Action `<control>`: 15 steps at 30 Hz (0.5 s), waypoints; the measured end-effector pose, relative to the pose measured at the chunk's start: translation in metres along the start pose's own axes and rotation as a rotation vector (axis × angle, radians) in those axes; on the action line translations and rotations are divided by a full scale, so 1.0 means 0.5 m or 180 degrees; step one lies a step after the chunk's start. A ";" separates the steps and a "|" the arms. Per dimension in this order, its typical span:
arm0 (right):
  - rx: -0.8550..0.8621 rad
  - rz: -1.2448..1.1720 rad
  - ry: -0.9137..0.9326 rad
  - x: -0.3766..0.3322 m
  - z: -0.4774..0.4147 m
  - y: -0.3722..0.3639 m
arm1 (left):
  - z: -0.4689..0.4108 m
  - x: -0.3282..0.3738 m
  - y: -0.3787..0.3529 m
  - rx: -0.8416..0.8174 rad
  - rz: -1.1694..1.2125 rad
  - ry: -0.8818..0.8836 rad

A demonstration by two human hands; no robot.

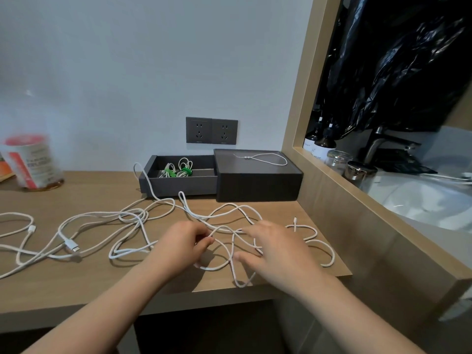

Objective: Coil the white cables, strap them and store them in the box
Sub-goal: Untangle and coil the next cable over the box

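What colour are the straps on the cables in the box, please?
The straps are green, head view.

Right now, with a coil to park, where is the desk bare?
Bare: the desk strip between can and drawer, and the front edge left of the left hand. Crowded: the middle, cables sprawling from the left edge to the right hand.

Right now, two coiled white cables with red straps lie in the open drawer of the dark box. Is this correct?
No. The head view shows green straps, not red; the two coiled white cables do lie in the open drawer of the dark box.
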State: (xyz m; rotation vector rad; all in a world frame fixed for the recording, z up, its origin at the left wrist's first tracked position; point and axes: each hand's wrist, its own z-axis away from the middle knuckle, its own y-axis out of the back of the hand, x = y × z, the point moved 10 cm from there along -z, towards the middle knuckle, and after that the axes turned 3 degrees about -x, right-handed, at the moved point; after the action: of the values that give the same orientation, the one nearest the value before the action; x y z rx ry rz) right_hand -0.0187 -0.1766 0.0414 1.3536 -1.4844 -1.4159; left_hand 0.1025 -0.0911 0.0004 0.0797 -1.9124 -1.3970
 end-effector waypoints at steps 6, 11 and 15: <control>-0.0121 0.0110 -0.0163 0.000 -0.028 -0.042 | 0.007 0.010 0.009 0.0173 0.0575 -0.0072; -0.0177 -0.0059 -0.0290 0.022 -0.045 -0.056 | 0.008 -0.005 0.005 0.0150 0.1341 0.0101; -0.0255 -0.0286 -0.0295 0.036 -0.039 -0.072 | 0.010 -0.007 0.004 0.0100 0.1506 0.0101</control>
State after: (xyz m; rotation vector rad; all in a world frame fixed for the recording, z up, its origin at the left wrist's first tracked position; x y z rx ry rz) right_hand 0.0034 -0.1943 0.0067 1.3359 -1.4245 -1.5972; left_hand 0.1027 -0.0845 -0.0004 -0.3149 -1.7774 -1.0386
